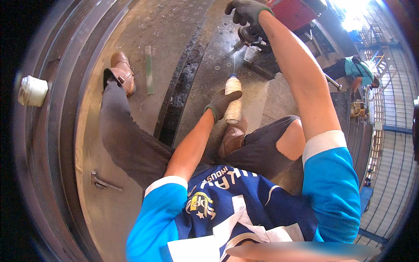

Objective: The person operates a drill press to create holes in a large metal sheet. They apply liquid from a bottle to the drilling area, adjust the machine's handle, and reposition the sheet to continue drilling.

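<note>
My left hand [223,104], in a dark glove, is wrapped round a pale, cloth- or tape-wrapped squeeze bottle [233,105] with a blue cap. The bottle stands nearly upright in the view, and a thin stream runs from its tip toward the drill bit [238,45]. Over the drilling machine, my right hand [245,12], also gloved, has its fingers bent; what they grip is hidden. Beneath that hand is the machine's dark round chuck part [249,34], and its red body [297,13] lies to the right. The bit points at the steel plate [214,65].
A flat metal strip [149,70] lies on the plate near my left boot [122,72]. A white container [33,91] stands on the dark steel beams at far left. A small metal piece [104,181] lies lower left. Another person [355,72] bends over work at right.
</note>
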A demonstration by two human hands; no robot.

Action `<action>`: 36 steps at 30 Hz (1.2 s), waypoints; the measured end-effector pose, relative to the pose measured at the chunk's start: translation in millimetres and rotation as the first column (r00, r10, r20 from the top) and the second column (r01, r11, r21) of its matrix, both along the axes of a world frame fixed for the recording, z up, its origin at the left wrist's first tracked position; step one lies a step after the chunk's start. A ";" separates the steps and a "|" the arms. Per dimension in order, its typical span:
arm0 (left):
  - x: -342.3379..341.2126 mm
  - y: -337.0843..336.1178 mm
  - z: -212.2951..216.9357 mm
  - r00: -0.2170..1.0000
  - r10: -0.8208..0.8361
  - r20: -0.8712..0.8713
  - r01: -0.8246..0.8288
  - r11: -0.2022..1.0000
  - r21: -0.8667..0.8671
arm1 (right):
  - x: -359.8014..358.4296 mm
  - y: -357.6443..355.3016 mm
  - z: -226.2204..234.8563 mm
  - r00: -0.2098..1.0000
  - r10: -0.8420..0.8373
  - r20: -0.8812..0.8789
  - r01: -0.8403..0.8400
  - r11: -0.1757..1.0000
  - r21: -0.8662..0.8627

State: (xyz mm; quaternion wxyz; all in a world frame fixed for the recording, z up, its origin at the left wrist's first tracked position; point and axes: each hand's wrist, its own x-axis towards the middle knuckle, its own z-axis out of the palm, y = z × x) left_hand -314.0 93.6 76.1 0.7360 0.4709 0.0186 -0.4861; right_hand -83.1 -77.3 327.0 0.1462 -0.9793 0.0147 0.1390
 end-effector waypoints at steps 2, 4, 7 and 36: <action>0.9 -2.3 -2.8 1.000 0.016 0.018 -0.016 0.999 -0.031 | 2.9 0.0 -1.9 0.997 0.037 -0.069 -0.043 0.994 -0.099; 1.0 -5.2 -5.1 0.999 0.028 0.047 -0.026 0.999 -0.041 | 4.7 -0.4 -3.2 0.995 0.057 -0.079 -0.067 0.990 -0.128; 0.8 -9.0 -7.4 0.993 0.052 0.106 -0.049 0.998 -0.027 | 4.9 -0.4 -3.7 0.997 0.048 -0.054 -0.053 0.994 -0.095; -1.6 -2.5 12.7 0.997 -0.022 0.070 0.014 0.994 0.112 | 11.7 9.2 -14.5 0.995 0.028 -0.091 -0.041 0.988 -0.147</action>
